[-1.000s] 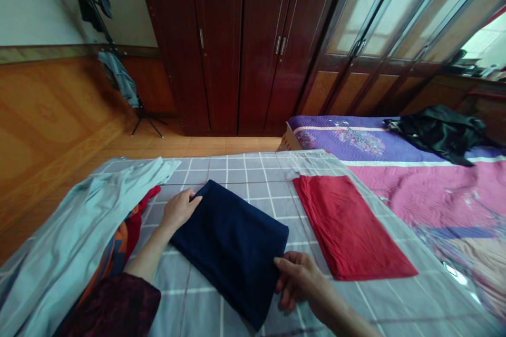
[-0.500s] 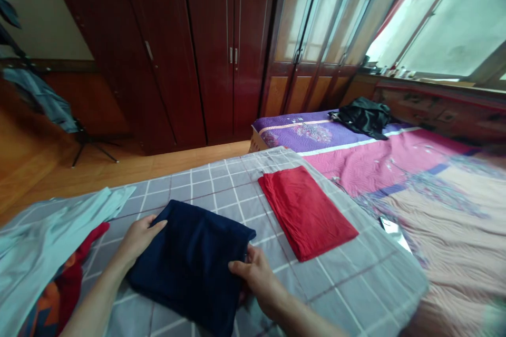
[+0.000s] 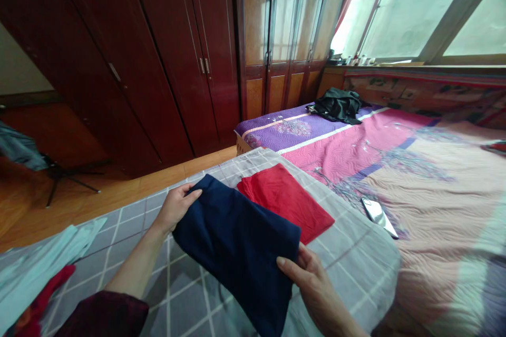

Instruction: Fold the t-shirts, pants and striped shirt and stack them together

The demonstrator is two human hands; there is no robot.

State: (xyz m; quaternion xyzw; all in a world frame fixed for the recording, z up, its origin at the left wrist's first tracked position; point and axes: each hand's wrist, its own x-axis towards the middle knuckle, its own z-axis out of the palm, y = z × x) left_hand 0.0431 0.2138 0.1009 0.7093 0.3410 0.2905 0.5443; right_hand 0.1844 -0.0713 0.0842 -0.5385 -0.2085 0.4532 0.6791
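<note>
A folded navy blue garment [image 3: 237,242] hangs between my two hands, slightly above the table and tilted. My left hand [image 3: 176,209] pinches its far left corner, thumb on top. On the right edge, my right hand [image 3: 310,276] grips the cloth with the thumb above and the fingers partly hidden beneath. Just behind lies a folded red garment [image 3: 282,195], flat on the grey checked cloth [image 3: 356,268]; the navy one covers part of it from view. Which kind of garment each is, I cannot tell.
Pale green clothing [image 3: 43,263] and a red piece [image 3: 51,292] lie at the left. A quilted bed [image 3: 427,195] adjoins on the right, bearing a phone [image 3: 379,217] and a black garment [image 3: 338,105]. Dark red wardrobes [image 3: 158,52] stand behind; a black tripod stand [image 3: 59,174] is far left.
Both hands have lifted the navy garment and carried it right, toward the red one, partly overlapping it in view. The camera has turned to the right.
</note>
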